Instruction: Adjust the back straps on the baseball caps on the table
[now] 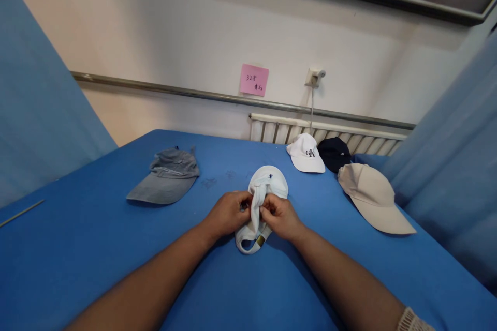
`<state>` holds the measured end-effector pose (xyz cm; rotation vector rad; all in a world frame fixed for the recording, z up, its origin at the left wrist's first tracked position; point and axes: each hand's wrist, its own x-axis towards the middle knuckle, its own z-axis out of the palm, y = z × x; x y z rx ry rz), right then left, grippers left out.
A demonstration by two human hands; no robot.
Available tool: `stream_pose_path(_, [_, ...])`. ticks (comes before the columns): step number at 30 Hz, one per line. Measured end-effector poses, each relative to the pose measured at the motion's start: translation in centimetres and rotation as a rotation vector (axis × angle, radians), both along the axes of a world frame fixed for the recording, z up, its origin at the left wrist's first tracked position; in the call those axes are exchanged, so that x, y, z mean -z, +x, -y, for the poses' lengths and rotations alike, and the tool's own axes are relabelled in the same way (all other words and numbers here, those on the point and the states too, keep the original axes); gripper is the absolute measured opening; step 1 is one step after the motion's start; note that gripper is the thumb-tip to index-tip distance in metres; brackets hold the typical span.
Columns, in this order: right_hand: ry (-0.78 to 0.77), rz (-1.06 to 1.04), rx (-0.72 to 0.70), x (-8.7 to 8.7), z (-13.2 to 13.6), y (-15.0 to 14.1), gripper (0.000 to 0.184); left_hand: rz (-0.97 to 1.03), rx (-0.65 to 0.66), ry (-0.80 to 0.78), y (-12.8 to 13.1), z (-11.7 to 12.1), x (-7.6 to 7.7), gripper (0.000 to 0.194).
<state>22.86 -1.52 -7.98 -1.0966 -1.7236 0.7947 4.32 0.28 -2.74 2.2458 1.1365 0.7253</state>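
Apparently, the work is midway: the left hand (230,212) and right hand (284,218) pinch the pale cap (278,178), mid-width on the blue table (97,253) — bunched (not smoothed out) — while the grey cap (167,180), left, lies untouched.

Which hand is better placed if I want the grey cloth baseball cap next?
Probably the left hand: it's nearer the grey cloth baseball cap, while the right hand is farther across. Both are pinching the white cloth cap with a dark emblem.

Pink note (254,80) above rail (287,108) and radiator (257,131)
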Motion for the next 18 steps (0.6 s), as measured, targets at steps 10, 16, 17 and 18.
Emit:
stream_pose_path(10, [0.029, 0.057, 0.004, -1.3, 0.5, 0.5, 0.009, 0.070, -0.208, 0.133, -1.7, -1.1, -0.2, 0.020])
stream_pose_path(16, [0.170, 0.061, 0.043, -2.5, 1.3, 1.0, 0.008, 0.214, -0.439, 0.249, -2.6, -1.3, -0.8, 0.019])
stream_pose_path(17, [0.224, 0.060, 0.055, -2.7, 1.6, 1.0, 0.008, 0.221, -0.431, 0.259, -2.5, -1.2, -0.8, 0.019])
stream_pose_path(18, [0.286, 0.059, 0.066, -2.9, 1.9, 1.1, 0.009, 0.219, -0.417, 0.260, -2.4, -1.1, -0.8, 0.019])
